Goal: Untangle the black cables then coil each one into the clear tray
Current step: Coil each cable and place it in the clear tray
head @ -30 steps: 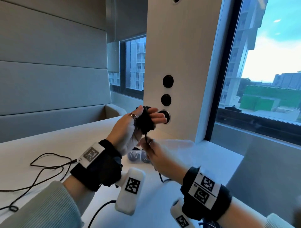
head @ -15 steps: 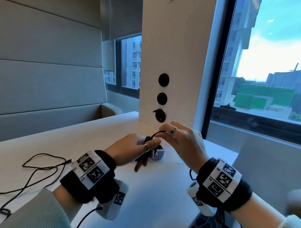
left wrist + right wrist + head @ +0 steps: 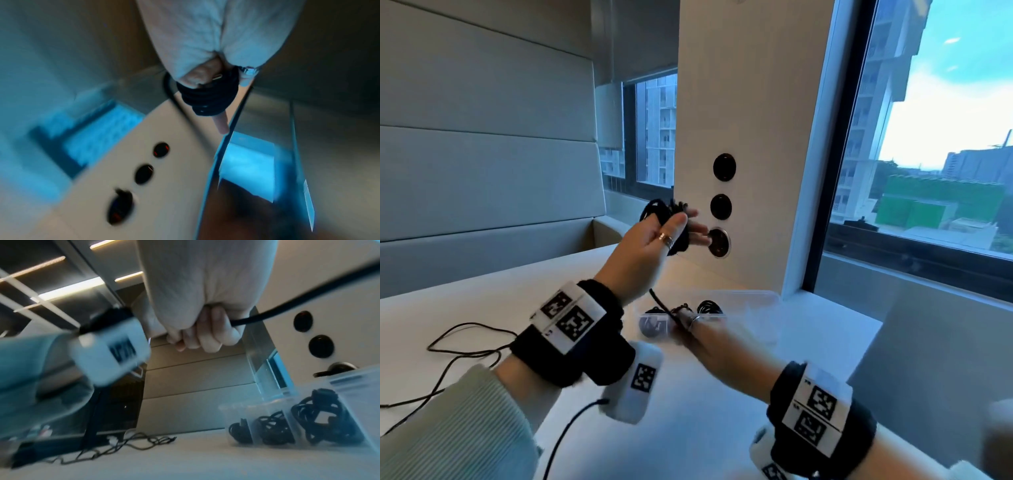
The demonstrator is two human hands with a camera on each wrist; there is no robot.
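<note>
Left hand (image 3: 650, 246) back up from desk (image 3: 482, 308) level, black cable coil (image 3: 671, 219) wound round its fingers. Right hand (image 3: 709, 339) low, clenched on coil's trailing strand near clear plastic tray (image 3: 750, 301). I judge winding unfinished; finished coils already in tray.

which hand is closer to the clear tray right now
Right. The right hand sits low at the clear tray's front edge, gripping the cable's tail; the left hand is raised well above it, wound with cable.
</note>
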